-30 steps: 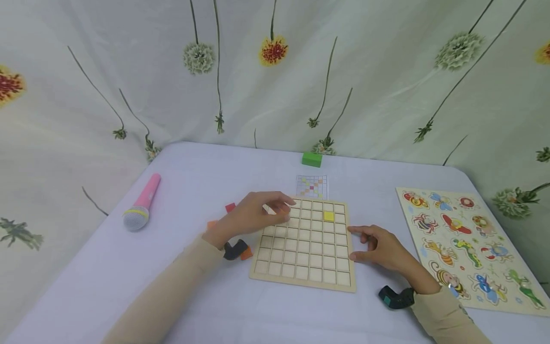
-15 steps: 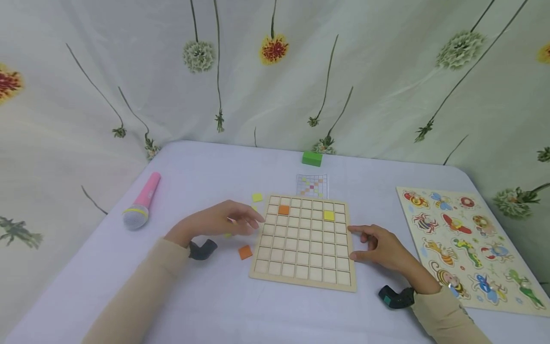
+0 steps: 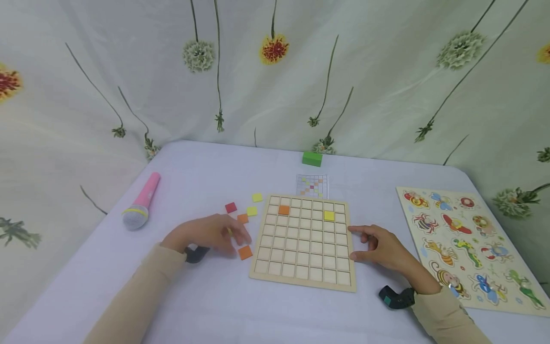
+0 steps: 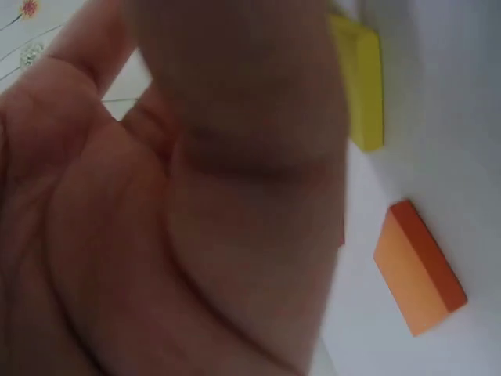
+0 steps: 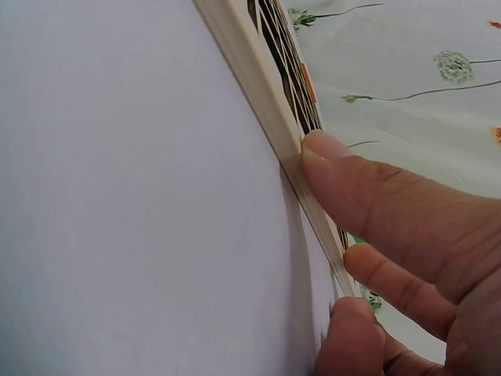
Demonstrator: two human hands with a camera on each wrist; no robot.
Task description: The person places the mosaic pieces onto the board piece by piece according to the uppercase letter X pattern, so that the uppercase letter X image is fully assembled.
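Note:
My left hand hangs over the loose tiles left of the board, fingers loosely bent. A yellow tile and an orange tile lie close by it in the left wrist view. In the head view another orange tile sits beside its fingertips. The wooden grid board has an orange tile and a yellow tile in its cells. Against its right edge rest the thumb and fingertips of my right hand; the right wrist view shows the thumb on the rim.
More tiles lie left of the board, among them a red tile and a yellow tile. Behind the board are a pattern card and a green block. A pink microphone lies left, an insect puzzle board right.
My left hand has moved left and down from the board to the loose tiles, uncovering the orange tile in the grid. The right hand has stayed at the board's edge.

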